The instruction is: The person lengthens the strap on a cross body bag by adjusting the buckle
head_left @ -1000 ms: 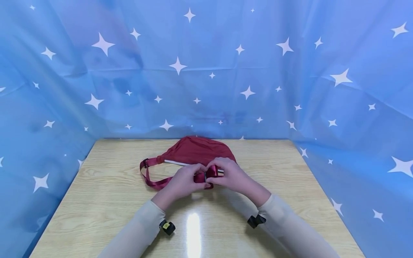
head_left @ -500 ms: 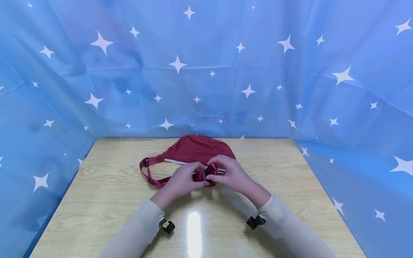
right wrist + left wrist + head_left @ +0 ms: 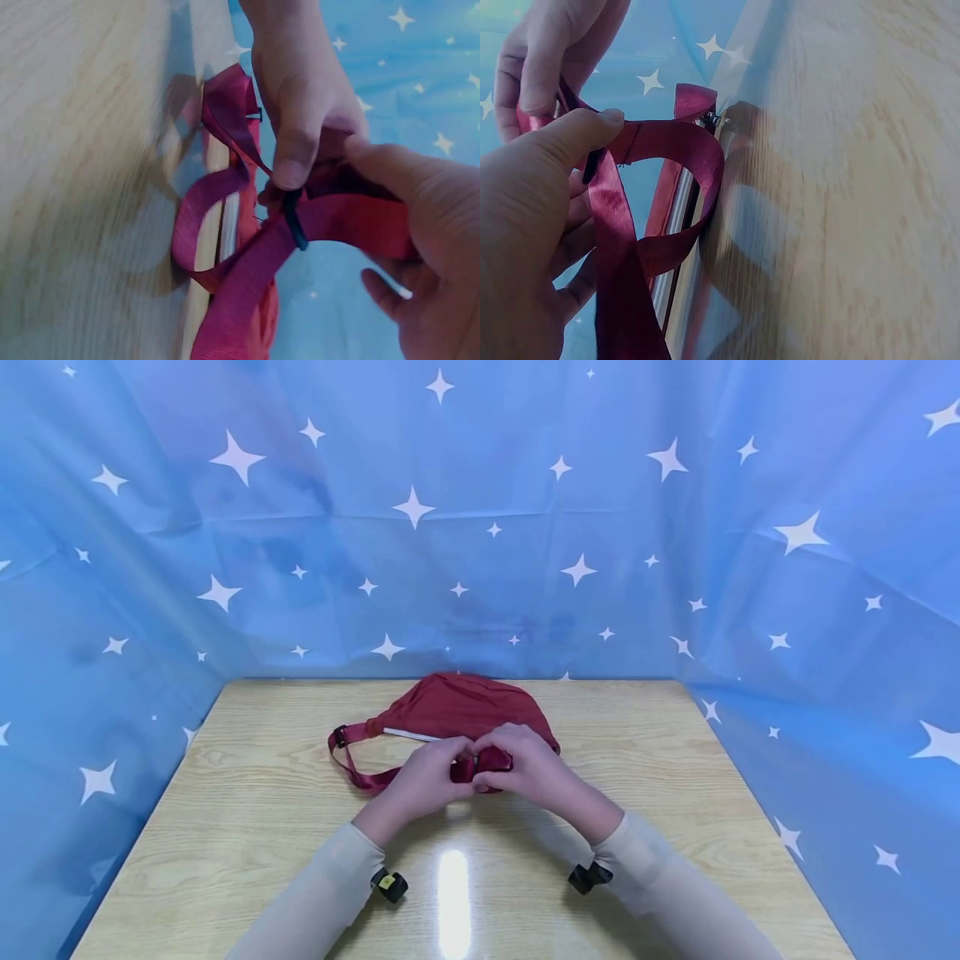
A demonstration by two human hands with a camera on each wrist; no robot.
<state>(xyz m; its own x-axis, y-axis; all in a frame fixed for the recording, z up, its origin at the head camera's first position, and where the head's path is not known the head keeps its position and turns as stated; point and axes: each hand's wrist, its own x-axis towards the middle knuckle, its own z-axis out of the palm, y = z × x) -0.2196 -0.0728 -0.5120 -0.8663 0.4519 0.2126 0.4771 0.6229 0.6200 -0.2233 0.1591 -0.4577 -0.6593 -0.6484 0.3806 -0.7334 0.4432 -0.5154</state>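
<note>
A dark red waist bag with a pale zip line lies at the back of the table. Its shiny red strap loops toward the hands and passes through a black slider buckle. My left hand pinches the strap by the buckle between thumb and fingers. Close against it, my right hand grips a folded stretch of strap on the buckle's other side. In the head view the fingers hide most of the buckle.
A second black slider sits on the strap loop to the left. The wooden table ends at a blue star-printed cloth behind and at both sides. Black wrist cameras are strapped to both sleeves.
My right hand has shifted slightly left, so both hands' fingertips meet more closely. The upright strap fold in the right fingers has changed shape, and the bag's right end shows more.
</note>
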